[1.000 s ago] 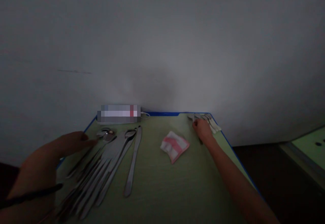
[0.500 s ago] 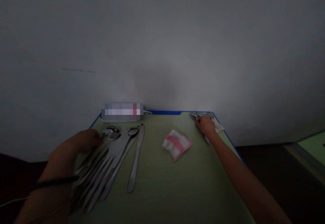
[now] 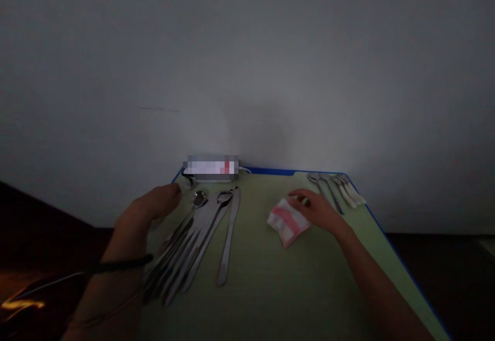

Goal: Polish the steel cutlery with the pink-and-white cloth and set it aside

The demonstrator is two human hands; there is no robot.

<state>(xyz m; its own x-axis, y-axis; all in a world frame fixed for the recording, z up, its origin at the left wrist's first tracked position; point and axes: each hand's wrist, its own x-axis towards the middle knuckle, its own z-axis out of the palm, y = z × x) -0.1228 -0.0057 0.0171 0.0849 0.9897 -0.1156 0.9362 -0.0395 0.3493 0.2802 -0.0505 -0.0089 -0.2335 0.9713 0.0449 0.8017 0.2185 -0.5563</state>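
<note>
My left hand is closed at the left of the table, with a spoon whose bowl shows just beyond the fingers; its handle is hidden. Beside that hand, a fanned pile of metal cutlery lies with a shiny spoon bowl at its far end and a knife along its right side. My right hand is open over a folded pink-and-white cloth, fingers apart at its upper right edge. I cannot tell whether they touch it.
Several spoons and pale-handled pieces lie in the far right corner of the green, blue-edged table. A blurred-out white box with a cable stands at the back against the grey wall.
My right hand has left the cutlery in the far right corner and come to the cloth. My left hand has lifted a spoon away from the pile. The view has swung left.
</note>
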